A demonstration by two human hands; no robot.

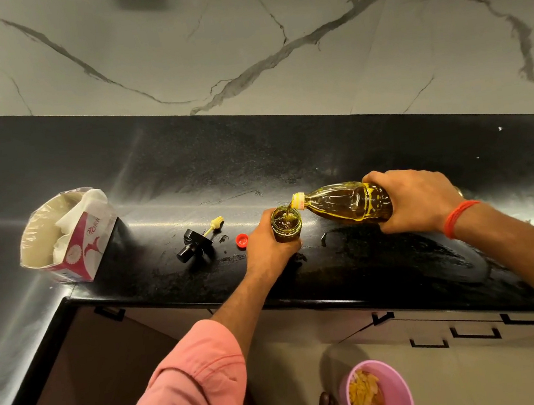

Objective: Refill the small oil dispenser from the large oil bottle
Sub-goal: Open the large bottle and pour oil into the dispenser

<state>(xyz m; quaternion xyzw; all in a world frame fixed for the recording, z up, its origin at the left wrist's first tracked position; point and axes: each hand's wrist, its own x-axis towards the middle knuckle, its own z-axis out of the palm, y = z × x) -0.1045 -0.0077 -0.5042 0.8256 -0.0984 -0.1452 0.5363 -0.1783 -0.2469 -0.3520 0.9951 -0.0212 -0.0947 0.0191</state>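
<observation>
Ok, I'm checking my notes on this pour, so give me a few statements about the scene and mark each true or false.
1. The right hand holds the large oil bottle tipped over the small dispenser. True.
2. The left hand rests flat on the counter. False: it grips the dispenser.
3. The red cap is screwed onto the bottle. False: it lies on the counter, left of the dispenser.
4. The black pump top lies on the counter. True.
5. The tissue box stands right of the bottle. False: far left.

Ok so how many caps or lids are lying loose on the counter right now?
2: a red bottle cap just left of the left hand, and the black dispenser top with its yellow tube further left. Others may be hidden behind the hands.
</observation>
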